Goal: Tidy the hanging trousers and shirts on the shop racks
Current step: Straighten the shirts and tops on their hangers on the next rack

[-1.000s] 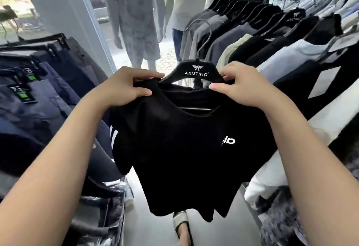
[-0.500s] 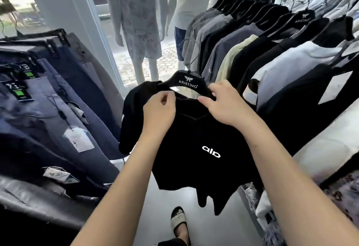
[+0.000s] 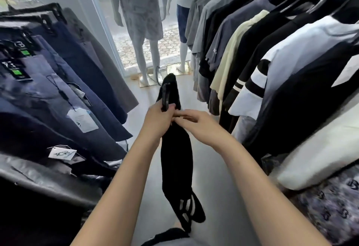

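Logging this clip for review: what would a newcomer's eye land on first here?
Dead centre, a black shirt on a hanger hangs edge-on over the aisle, the left hand in a grip at the hanger, the right hand touching the cloth beside it. Navy trousers crowd the left rack, shirts the right. Two mannequins stand at the window beyond.

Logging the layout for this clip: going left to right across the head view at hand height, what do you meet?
Hanging trousers → left hand on the black shirt → right hand → hanging shirts.
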### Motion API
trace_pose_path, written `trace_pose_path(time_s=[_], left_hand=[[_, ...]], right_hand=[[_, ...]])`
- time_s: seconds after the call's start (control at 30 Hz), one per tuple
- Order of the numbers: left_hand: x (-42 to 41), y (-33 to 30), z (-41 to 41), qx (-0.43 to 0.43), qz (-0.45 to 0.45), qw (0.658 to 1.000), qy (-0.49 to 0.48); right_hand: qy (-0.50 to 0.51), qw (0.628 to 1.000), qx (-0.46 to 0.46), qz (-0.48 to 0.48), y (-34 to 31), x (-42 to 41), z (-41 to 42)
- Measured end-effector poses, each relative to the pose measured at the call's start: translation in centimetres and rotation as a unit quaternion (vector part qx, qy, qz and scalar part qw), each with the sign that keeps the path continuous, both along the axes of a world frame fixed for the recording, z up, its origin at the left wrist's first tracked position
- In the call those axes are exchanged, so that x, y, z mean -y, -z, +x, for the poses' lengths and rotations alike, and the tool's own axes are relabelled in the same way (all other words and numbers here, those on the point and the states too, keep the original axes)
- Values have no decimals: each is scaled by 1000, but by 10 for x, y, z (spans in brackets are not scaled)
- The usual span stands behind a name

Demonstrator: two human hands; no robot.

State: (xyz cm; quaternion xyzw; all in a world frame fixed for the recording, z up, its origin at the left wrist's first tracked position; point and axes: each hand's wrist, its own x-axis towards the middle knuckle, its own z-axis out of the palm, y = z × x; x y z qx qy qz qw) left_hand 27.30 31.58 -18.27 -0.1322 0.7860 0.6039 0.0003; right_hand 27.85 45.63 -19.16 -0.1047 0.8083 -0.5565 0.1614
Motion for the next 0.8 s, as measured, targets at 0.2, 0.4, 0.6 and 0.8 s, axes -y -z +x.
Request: trace_pose_path(time_s=[0.2,0.4,0.6,0.8], left_hand=[[14,11,24,-2,-66,998,13],[16,3,35,-23,-148,985,83],[-5,-23,38,-74,-222,959,158],[-39,-46,34,-124,-238,938,218]], right_hand=[[119,991,-16,-56,25,-12,12],[208,967,-147,16,24,-38,29],[207,947,-191,153,20,-65,47],[441,883,-152,-53,-7,-133,62]])
